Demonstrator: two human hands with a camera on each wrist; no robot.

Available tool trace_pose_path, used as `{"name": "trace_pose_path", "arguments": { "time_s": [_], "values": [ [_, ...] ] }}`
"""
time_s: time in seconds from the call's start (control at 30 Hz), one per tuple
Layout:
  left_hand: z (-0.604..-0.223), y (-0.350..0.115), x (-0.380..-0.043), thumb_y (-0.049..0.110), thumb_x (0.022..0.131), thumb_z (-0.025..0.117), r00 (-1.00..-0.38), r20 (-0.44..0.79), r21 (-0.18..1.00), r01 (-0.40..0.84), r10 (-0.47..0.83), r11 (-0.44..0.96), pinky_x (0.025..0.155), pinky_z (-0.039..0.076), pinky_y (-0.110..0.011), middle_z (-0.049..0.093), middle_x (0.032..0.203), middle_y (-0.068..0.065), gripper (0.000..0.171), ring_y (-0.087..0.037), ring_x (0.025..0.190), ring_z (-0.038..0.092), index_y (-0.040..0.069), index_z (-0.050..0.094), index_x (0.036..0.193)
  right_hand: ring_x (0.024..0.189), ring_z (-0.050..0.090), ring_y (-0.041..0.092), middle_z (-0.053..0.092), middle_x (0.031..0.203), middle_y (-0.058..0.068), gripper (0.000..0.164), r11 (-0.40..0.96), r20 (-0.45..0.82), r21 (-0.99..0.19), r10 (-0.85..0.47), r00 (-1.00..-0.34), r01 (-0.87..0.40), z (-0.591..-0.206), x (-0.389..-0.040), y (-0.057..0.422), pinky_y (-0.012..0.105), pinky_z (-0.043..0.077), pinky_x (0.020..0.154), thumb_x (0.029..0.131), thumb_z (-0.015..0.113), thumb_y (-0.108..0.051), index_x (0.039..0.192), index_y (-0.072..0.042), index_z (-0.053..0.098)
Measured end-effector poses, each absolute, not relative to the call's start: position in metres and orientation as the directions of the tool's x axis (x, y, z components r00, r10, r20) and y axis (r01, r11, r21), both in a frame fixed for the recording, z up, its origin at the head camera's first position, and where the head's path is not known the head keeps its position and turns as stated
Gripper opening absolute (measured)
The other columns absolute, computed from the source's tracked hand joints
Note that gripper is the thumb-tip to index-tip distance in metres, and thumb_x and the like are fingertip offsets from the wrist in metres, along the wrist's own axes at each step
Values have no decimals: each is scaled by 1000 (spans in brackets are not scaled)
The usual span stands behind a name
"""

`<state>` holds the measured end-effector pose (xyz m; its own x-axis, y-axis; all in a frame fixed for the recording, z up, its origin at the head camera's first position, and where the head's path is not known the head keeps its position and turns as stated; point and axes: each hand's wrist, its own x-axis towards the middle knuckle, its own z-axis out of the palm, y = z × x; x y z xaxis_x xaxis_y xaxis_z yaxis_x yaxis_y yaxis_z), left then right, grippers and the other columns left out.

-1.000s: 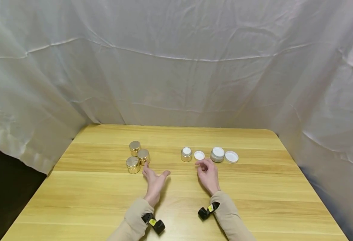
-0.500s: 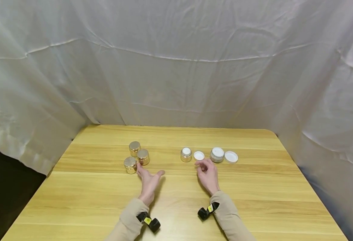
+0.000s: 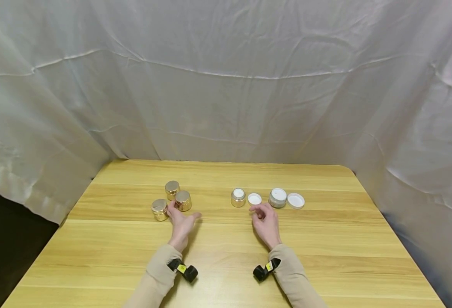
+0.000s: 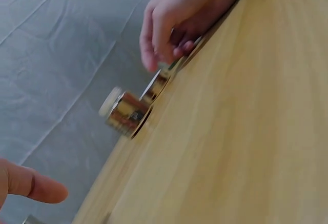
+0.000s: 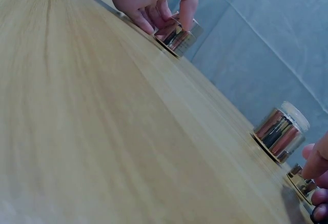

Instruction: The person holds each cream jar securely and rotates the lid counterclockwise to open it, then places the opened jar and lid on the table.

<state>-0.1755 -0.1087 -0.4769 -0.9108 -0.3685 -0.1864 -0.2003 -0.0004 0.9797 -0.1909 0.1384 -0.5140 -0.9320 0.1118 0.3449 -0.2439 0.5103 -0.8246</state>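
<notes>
Three gold-lidded jars stand on the left part of the table. My left hand [image 3: 181,223] reaches in among them, its fingertips against the front-left jar [image 3: 159,209] and its thumb held out to the right. Close beside its fingers is a second jar [image 3: 183,201]; the third jar [image 3: 172,189] stands behind. My right hand [image 3: 266,221] stays loosely curled just in front of a white-lined lid [image 3: 254,199], with nothing seen in its fingers. An uncapped gold jar [image 3: 238,197] stands left of that lid. In the left wrist view my left thumb [image 4: 43,187] shows.
To the right stand a larger uncapped jar [image 3: 278,198] and, beside it, a lid lying white side up [image 3: 296,200]. Grey cloth [image 3: 226,107] hangs behind and beside the wooden table [image 3: 226,265].
My left hand has moved left, and the front-left jar has slid left with it, away from the other two. The right hand has stayed put.
</notes>
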Motion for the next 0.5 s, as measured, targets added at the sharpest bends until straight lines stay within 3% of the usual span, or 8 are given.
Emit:
{"name": "trace_pose_path", "arguments": {
  "time_s": [0.2,0.5],
  "values": [
    [-477,-114,-186,-12,70,67,-909,-178,982,-187,-376,-14,130,11,-54,14,154,-23,96,-41,148,16,1,17,151,71,47,9,57,80,7,21,511,342,-825,110,-933,-242,-514,-191,139,17,41,65,78,61,8,87,-6,73],
    [-477,-118,-198,-16,71,59,-914,-167,982,-189,-370,24,129,12,-55,17,151,-26,87,-42,145,16,-2,23,150,72,46,10,56,80,5,21,504,327,-832,110,-939,-230,-512,-190,139,17,40,65,79,61,9,88,-6,74]
  ]
}}
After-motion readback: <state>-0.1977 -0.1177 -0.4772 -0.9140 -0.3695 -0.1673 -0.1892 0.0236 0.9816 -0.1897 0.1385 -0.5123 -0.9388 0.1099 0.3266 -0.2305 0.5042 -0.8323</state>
